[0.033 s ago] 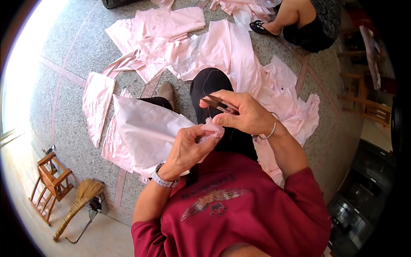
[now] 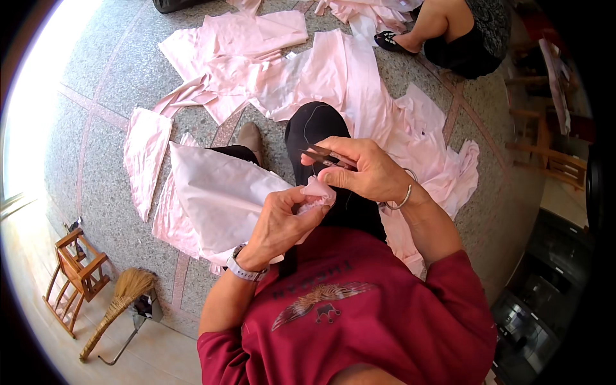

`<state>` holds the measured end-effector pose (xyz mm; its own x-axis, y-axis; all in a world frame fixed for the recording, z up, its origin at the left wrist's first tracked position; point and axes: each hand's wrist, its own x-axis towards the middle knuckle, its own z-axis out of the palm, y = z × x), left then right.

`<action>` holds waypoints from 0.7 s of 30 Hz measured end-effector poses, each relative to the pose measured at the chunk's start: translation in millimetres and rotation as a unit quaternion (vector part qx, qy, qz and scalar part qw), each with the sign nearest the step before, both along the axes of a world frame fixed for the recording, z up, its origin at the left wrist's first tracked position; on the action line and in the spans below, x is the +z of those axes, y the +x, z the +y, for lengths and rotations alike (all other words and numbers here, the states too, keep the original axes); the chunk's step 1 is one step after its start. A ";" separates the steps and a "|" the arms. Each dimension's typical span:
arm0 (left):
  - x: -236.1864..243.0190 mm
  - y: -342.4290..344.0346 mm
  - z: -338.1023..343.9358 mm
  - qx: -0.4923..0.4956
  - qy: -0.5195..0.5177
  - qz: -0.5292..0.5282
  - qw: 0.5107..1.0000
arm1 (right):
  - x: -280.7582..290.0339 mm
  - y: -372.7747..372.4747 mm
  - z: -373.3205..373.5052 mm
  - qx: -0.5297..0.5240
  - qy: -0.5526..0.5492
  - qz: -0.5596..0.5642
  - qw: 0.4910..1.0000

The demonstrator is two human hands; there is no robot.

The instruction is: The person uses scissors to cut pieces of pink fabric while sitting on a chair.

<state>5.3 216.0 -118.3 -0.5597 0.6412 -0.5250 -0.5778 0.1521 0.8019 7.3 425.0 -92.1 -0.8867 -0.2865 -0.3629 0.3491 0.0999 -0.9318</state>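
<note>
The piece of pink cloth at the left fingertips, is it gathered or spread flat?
Gathered: the pink cloth shows small, crowded folds where the left hand pinches it.

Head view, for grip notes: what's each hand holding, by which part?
Left hand: pale pink cloth, by a bunched part. Right hand: dark metal snips, by the handles.
</note>
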 end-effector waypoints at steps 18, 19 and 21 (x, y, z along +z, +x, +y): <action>3.8 -8.8 -4.7 0.064 0.014 -0.134 0.989 | -3.6 22.5 -5.6 -0.017 0.129 0.148 0.980; 4.5 -8.9 -4.4 0.063 0.012 -0.131 0.989 | -5.7 23.8 -4.8 -0.038 0.122 0.137 0.982; 4.4 -8.7 -3.7 0.069 0.016 -0.132 0.989 | -11.8 27.4 -1.7 -0.081 0.108 0.117 0.984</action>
